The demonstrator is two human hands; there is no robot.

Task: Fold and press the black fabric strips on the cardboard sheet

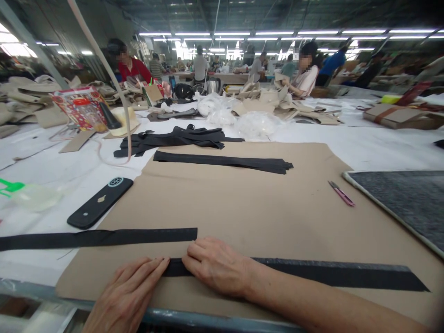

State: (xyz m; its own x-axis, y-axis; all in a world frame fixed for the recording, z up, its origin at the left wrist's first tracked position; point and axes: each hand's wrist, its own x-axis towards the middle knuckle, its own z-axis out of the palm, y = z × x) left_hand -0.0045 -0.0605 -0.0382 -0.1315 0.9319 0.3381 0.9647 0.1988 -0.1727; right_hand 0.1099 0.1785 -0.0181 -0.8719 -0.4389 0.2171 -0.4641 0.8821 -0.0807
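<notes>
Left hand (126,292) flattened, right hand (215,266) curled

Left of the pink-handled thread snips (342,193), the brown sheet (249,203) offers open passage; stacked black strips (222,160) obstruct farther back-left, the grey panel (402,199) blocks rightward, the right hand (217,266) and forearm (298,293) bar nearer-left

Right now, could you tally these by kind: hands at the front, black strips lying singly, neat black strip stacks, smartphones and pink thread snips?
Hands: 2 (left hand, right hand)
Single black strips: 2 (farther strip, nearer strip, partly covered)
Neat strip stack: 1
Smartphone: 1
Pink thread snips: 1
Total: 7
</notes>
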